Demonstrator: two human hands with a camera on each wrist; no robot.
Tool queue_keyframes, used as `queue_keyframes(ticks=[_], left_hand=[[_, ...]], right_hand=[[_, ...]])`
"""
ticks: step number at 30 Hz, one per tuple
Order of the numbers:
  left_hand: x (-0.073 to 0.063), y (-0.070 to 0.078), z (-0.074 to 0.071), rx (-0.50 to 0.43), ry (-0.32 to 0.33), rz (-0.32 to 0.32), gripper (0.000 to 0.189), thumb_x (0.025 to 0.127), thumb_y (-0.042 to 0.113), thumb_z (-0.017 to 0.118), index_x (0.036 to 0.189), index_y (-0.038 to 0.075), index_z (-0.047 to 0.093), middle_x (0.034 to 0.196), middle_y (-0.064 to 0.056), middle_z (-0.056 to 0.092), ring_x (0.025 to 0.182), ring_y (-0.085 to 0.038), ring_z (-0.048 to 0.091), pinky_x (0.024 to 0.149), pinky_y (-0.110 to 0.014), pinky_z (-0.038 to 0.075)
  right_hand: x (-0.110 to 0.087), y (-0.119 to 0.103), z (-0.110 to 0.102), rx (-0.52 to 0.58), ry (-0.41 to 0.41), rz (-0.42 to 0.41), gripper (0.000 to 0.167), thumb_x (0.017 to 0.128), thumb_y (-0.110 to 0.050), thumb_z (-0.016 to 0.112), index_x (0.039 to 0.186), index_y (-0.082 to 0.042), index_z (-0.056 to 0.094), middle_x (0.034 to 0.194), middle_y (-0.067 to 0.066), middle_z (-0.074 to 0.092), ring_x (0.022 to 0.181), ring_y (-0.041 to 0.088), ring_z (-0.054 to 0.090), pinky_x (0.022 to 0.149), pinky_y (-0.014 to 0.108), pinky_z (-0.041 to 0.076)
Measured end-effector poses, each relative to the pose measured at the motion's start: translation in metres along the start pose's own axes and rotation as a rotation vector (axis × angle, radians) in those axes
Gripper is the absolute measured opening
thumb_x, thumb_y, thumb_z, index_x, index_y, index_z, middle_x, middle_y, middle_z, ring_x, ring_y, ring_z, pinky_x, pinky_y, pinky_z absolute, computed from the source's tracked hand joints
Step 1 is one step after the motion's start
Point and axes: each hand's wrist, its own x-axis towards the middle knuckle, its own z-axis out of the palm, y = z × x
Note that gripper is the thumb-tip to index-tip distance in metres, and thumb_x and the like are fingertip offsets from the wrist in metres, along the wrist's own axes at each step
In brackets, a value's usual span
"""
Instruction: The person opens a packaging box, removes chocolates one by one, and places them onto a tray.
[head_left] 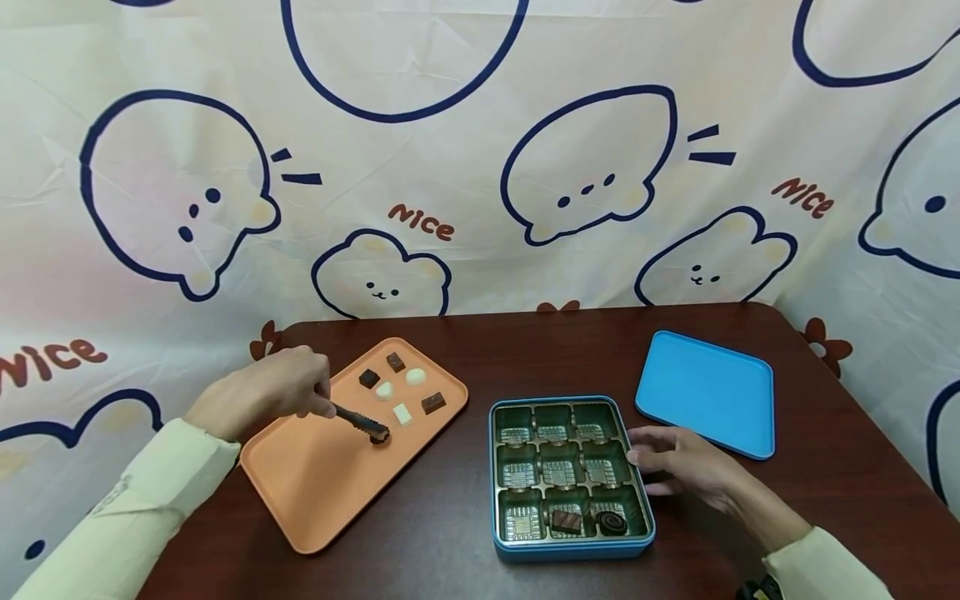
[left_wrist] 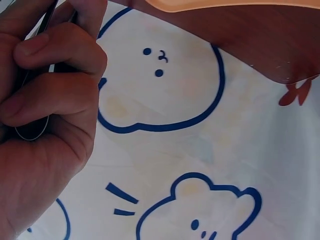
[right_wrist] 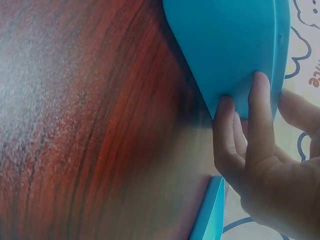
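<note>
My left hand (head_left: 288, 383) grips black tongs (head_left: 358, 420) over the orange tray (head_left: 307, 492). A small dark piece shows at the tongs' tips, but I cannot tell whether it is a chocolate between them. Farther up the tray lie several chocolates: dark and brown ones (head_left: 433, 403) and white ones (head_left: 402, 414). With its thumb at the rim and fingers on the outer side wall, my right hand (head_left: 686, 462) holds the blue tin (head_left: 573, 550). Its divided insert has a brown rectangular chocolate (head_left: 566, 522) in the front middle compartment and a round dark chocolate (head_left: 611, 523) at front right.
A blue lid (head_left: 708, 392) lies on the dark wooden table (head_left: 420, 517), behind and right of the tin. Behind the table hangs a pale cloth (head_left: 480, 167) printed with cartoon outlines. The tray stands left of the tin, with table surface between them.
</note>
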Motion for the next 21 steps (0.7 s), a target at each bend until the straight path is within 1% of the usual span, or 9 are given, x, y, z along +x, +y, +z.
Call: queue_keyframes(ticks=[5,12,16,21], left_hand=[[-0.002,-0.006,0.006,-0.025,-0.001,-0.011,0.023,0.085,0.023,0.079,0.064,0.018,0.071,0.057,0.001,0.062,0.051,-0.009,0.053,0.051,-0.025,0.041],[-0.003,-0.008,0.011,-0.041,-0.003,-0.038,0.021,0.084,0.023,0.08,0.066,0.017,0.071,0.058,0.002,0.061,0.053,-0.01,0.053,0.052,-0.026,0.041],[-0.003,-0.008,0.012,-0.048,-0.007,-0.047,0.021,0.084,0.023,0.08,0.067,0.016,0.071,0.058,0.002,0.061,0.053,-0.01,0.053,0.052,-0.026,0.041],[-0.004,-0.008,0.01,-0.047,-0.006,-0.065,0.023,0.083,0.025,0.081,0.065,0.016,0.071,0.057,0.002,0.06,0.053,-0.011,0.053,0.052,-0.026,0.041]], right_hand=[[0.0,0.0,0.001,0.0,0.003,0.006,0.074,0.095,-0.02,0.068,0.15,0.01,0.028,0.138,0.031,0.048,0.105,0.024,0.067,0.084,0.044,0.057],[0.001,0.001,0.002,0.002,0.014,0.017,0.073,0.095,-0.02,0.068,0.15,0.009,0.029,0.138,0.029,0.049,0.104,0.024,0.067,0.084,0.044,0.057],[0.0,-0.001,0.002,0.0,0.021,0.02,0.072,0.095,-0.02,0.068,0.15,0.009,0.03,0.138,0.029,0.049,0.104,0.025,0.067,0.084,0.044,0.057],[-0.001,-0.002,0.001,-0.007,0.005,0.009,0.073,0.096,-0.02,0.068,0.15,0.01,0.029,0.137,0.03,0.049,0.105,0.025,0.067,0.084,0.044,0.057]])
